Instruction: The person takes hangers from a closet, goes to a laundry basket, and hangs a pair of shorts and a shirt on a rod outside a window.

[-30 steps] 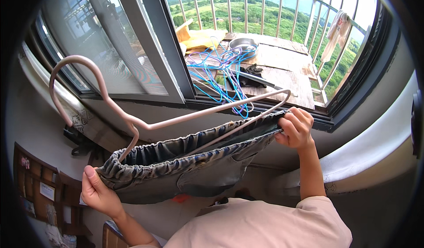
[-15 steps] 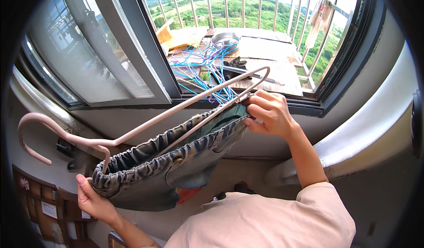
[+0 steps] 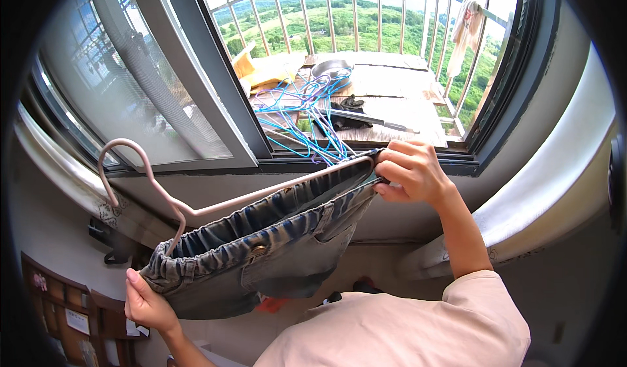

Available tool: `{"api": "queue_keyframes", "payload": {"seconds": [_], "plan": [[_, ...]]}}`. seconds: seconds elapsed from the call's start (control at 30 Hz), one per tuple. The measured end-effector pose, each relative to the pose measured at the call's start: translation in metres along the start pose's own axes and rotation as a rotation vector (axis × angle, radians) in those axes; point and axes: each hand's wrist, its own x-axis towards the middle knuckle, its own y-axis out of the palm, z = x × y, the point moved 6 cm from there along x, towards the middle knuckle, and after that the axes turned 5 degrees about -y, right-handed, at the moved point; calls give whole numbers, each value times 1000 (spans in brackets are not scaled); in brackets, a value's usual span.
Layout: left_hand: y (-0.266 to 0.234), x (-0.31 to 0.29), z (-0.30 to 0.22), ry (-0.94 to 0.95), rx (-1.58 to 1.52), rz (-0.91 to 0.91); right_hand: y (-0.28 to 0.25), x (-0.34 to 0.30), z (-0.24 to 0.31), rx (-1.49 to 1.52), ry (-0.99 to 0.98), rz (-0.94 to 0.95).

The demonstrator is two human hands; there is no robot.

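Stretched between my two hands is a pair of dark denim shorts with a gathered elastic waistband and a button at the front. My left hand pinches the waistband's left end, thumb up. At the other end, my right hand grips the waistband's corner, fingers curled over the cloth. A pale pink hanger sits in the waist opening. Its right end lies inside the waistband beside my right hand, its left end dips in near the left side, and its hook points up and left.
Beyond the open window, a tangle of blue and purple wire hangers lies on a wooden ledge. A metal pan, yellow cloth and black cloth are there too. Metal bars enclose it. A light curtain hangs at right.
The hanger has come down into the waistband; its right end, above the shorts before, now lies inside by my right hand. Its hook has swung up and right. Both hands keep their grip.
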Motion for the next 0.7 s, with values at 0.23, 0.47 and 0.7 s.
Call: {"api": "queue_keyframes", "payload": {"seconds": [0.23, 0.47, 0.7], "plan": [[12, -13, -25, 382, -91, 326, -6, 28, 5, -11, -124, -53], [18, 9, -9, -205, -166, 48, -17, 62, 59, 525, -206, -125], [11, 13, -29, -284, -214, 58, 46, 29, 39, 696, 205, 415]]}}
